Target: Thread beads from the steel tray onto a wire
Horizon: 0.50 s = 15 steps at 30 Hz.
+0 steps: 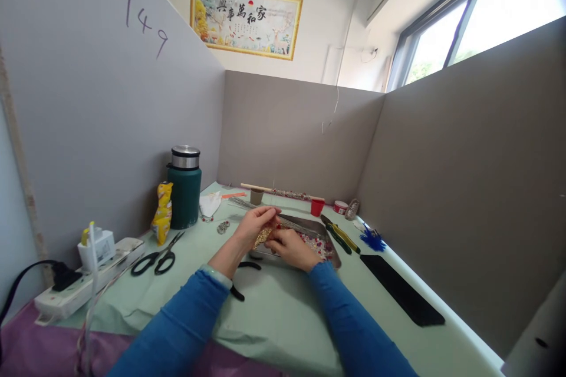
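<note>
My left hand is closed with its fingertips pinched, and a small gold beaded piece shows below its fingers. Close beside it, my right hand has its fingers bent into a pinch against the edge of that piece. What sits exactly between the right fingertips is hidden. A tiny red spot shows between the hands. Both hands are over the near left part of a metal tray, which holds loose red, white and clear beads. Thin metal wires lie across the tray's far side.
Black-handled pliers lie under my left wrist, scissors further left. Green-and-yellow pliers and a black strip are right of the tray. A green bottle, yellow packet and power strip line the left; a red cup stands behind.
</note>
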### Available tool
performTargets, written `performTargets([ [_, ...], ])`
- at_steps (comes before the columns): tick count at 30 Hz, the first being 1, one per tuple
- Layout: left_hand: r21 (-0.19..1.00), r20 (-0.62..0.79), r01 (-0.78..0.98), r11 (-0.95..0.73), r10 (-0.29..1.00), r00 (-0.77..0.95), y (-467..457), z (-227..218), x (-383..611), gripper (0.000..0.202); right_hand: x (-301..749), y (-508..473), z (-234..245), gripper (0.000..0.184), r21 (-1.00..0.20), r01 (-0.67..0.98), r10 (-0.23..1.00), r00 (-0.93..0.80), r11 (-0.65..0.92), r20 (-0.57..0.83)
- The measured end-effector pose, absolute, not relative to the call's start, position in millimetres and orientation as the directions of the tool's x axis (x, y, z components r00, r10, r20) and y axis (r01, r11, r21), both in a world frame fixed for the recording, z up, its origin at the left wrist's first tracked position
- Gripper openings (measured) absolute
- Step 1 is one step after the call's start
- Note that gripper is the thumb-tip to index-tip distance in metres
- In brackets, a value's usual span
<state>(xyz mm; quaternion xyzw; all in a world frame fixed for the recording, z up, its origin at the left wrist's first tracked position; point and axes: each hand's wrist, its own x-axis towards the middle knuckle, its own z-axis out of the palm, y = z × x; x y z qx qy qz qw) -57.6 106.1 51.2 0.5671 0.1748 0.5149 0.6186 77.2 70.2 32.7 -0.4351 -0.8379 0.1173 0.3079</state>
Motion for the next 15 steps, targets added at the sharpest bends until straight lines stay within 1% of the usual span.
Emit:
performTargets([
  [2,0.870,0.375,-0.468,-0.158,0.828,0.417,109,50,-58,0.030,79,67,35,0.020,-0.408,0.689,0.790,-0.423,0.599,0.445],
  [4,0.866,0.366,-0.480,-0.143,0.835,0.411,112,48,-60,0.028,92,63,39,0.025,-0.350,0.740,0.782,-0.369,0.574,0.503],
  [5,0.868,0.356,-0.477,-0.137,0.841,0.407,113,47,-60,0.027,103,61,42,0.028,-0.337,0.778,0.783,-0.297,0.530,0.546],
  [7,0.882,0.329,-0.457,-0.116,0.846,0.420,115,45,-61,0.025,129,60,45,0.037,-0.395,0.849,0.785,-0.038,0.352,0.618],
  [8,0.892,0.313,-0.441,-0.100,0.842,0.441,115,45,-61,0.024,143,61,45,0.039,-0.419,0.874,0.774,0.082,0.247,0.627],
  [10,0.911,0.275,-0.406,-0.063,0.828,0.488,114,44,-60,0.022,165,64,42,0.040,-0.417,0.909,0.793,0.247,0.010,0.556],
  [11,0.920,0.256,-0.388,-0.047,0.823,0.507,113,45,-59,0.022,173,67,39,0.039,-0.389,0.917,0.816,0.294,-0.093,0.498],
  [13,0.934,0.224,-0.357,-0.026,0.822,0.524,111,45,-58,0.022,181,71,33,0.039,-0.307,0.929,0.856,0.324,-0.207,0.402],
  [15,0.942,0.202,-0.336,-0.014,0.821,0.533,110,46,-58,0.024,183,75,28,0.040,-0.256,0.929,0.864,0.349,-0.268,0.362],
])
